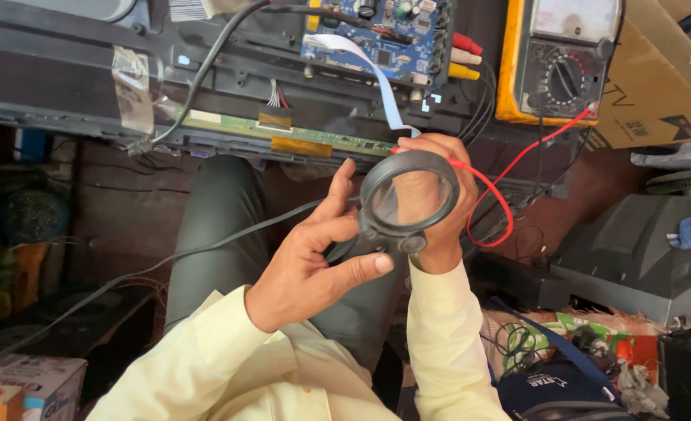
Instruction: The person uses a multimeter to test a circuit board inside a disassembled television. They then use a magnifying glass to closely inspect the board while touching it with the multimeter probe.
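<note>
- The black chassis point(65, 86) of an opened device fills the top of the view, from about 10 o'clock to 1 o'clock, with a thin green strip board point(228, 125) along its lower edge.
- A brown cardboard box point(657, 86) stands at 2 o'clock, partly behind the meter.
- The blue circuit board point(376, 35) sits at 12 o'clock, and a white flat ribbon cable point(365, 66) runs from it down toward the hands.
- A yellow meter point(560, 62) with a round dial lies at 1 o'clock, well apart from the hands.
- The left hand point(310, 261) is near the centre, toward 6 o'clock. Its thumb and fingers close around the handle of the magnifying glass point(408, 199), at the lower left of the lens.
- The right hand point(439, 203) is just at 3 o'clock from the left one, behind the lens and seen partly through it. It grips a red probe wire point(493, 203), which loops out to the right and goes up to the meter.
- The magnifying glass, round with a dark frame, lies between both hands, in front of the right hand and touching the left.
</note>
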